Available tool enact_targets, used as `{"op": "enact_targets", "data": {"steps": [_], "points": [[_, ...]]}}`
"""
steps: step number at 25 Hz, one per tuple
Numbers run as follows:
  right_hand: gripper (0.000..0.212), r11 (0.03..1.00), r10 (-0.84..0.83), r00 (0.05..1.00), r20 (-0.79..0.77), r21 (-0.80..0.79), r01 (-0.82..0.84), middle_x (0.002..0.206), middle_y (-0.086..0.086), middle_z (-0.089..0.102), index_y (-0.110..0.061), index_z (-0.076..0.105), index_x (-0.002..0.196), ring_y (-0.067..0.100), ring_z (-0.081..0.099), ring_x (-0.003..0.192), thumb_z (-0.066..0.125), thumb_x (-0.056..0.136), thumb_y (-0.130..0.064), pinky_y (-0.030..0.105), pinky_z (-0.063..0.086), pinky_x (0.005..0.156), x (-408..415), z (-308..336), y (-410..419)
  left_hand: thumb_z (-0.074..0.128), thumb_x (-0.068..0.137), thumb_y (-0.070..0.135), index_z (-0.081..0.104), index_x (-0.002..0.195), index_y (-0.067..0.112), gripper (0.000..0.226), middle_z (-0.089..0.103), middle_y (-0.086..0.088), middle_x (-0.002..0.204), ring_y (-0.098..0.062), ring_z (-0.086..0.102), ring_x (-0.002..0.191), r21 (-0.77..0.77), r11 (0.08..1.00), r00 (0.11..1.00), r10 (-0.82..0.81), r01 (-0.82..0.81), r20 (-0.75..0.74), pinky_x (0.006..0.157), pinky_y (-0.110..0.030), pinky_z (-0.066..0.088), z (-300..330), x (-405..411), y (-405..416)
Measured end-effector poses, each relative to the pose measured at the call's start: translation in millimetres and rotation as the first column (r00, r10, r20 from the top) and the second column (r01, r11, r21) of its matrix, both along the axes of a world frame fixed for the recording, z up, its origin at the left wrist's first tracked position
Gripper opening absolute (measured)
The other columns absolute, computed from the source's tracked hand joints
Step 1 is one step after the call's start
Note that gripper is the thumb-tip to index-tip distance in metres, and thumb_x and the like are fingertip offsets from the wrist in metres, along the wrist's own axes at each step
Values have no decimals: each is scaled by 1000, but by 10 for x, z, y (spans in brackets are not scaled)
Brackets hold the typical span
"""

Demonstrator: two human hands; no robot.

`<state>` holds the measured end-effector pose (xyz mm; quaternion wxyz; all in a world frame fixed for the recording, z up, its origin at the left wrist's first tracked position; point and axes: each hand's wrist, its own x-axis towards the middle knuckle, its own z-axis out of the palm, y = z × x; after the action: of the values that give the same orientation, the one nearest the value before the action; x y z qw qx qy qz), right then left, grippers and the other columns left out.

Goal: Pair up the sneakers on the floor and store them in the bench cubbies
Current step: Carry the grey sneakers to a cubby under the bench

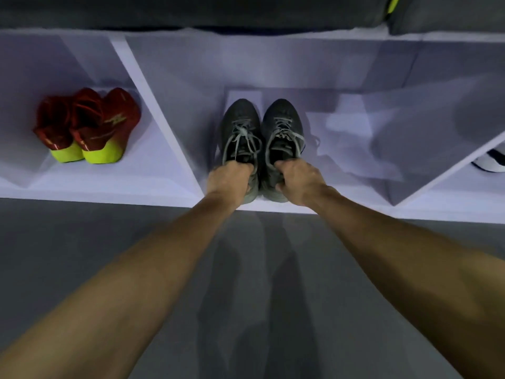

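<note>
- Here, the grey sneakers sit side by side in the middle cubby, touching along their inner sides, heels at its front lip and toes towards its back wall.
- My left hand has its fingers curled into the collar of the left shoe, and my right hand pinches the collar of the right shoe the same way; neither hand is spread.
- To do this step well, I judge I should push both shoes in together with an even shove, keeping the heels level with each other so the pair stays matched, and let go only once the heels are past the lip.
- I should keep the pair off the divider just left of it, since the left shoe lies close to that panel and could catch on it.
- The long axis of each shoe runs front to back in the cubby, parallel to its mate, toes pointing away from me, laces up.
- Left of the divider, the red sneakers with yellow heels are already stored in the next cubby, toes inward as well.
- Far right of the grey pair, beyond another panel, a white shoe shows at the edge.
</note>
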<state>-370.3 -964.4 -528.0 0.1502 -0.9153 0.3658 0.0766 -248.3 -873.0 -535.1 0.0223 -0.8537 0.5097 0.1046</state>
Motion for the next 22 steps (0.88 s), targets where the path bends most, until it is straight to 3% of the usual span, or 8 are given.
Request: {"op": "enact_targets", "data": {"steps": [5, 8, 11, 13, 16, 22], "points": [[35, 1000, 27, 999, 32, -2, -27, 130, 14, 54, -16, 53, 124, 36, 54, 117, 58, 90, -19, 38, 46, 92, 407, -202, -455, 57, 96, 21, 55, 129, 21, 33, 60, -12, 123, -33, 60, 112, -30, 997, 996, 71, -70, 44, 89, -40, 50, -203, 404, -435], [35, 999, 49, 996, 78, -12, -49, 134, 15, 49, -13, 53, 123, 36, 52, 120, 59, 88, -17, 38, 45, 95, 616, -265, -682, 55, 97, 16, 53, 130, 16, 33, 60, -12, 125, -30, 58, 115, -59, 998, 994, 23, -16, 108, 91, -40, 52, -269, 617, -700], [47, 998, 58, 996, 70, 5, -59, 141, 13, 40, -14, 46, 129, 35, 45, 127, 62, 86, -20, 41, 45, 96, 656, -319, -764, 56, 94, 20, 50, 130, 17, 37, 52, -9, 132, -29, 51, 121, -88, 996, 999, 6, -1, 54, 94, -43, 50, -346, 759, -771], [60, 998, 35, 997, 73, 46, -38, 146, 9, 32, -17, 37, 136, 32, 37, 133, 66, 84, -22, 44, 45, 98, 558, -274, -684, 62, 88, 26, 41, 136, 20, 53, 38, -8, 143, -31, 41, 131, -78, 997, 999, 13, -16, -32, 98, -45, 47, -301, 744, -648], [81, 996, 16, 998, 65, 82, -21, 154, 4, 20, -22, 21, 147, 27, 20, 143, 69, 82, -21, 48, 41, 106, 296, -3, -418, 71, 81, 31, 18, 150, 23, 87, 13, -3, 158, -29, 24, 142, 23, 1000, 992, 2, 1, -129, 104, -46, 42, -20, 537, -286], [86, 952, -46, 990, -135, 294, 84, 151, 7, 29, -15, 17, 149, 27, 28, 140, 69, 82, -31, 45, 37, 108, -321, 1374, 394, 65, 82, 47, 29, 144, 22, 76, 37, -5, 145, -30, 46, 125, 331, 942, 972, 26, 54, -233, 88, -43, 46, 1311, -170, 553]]}}
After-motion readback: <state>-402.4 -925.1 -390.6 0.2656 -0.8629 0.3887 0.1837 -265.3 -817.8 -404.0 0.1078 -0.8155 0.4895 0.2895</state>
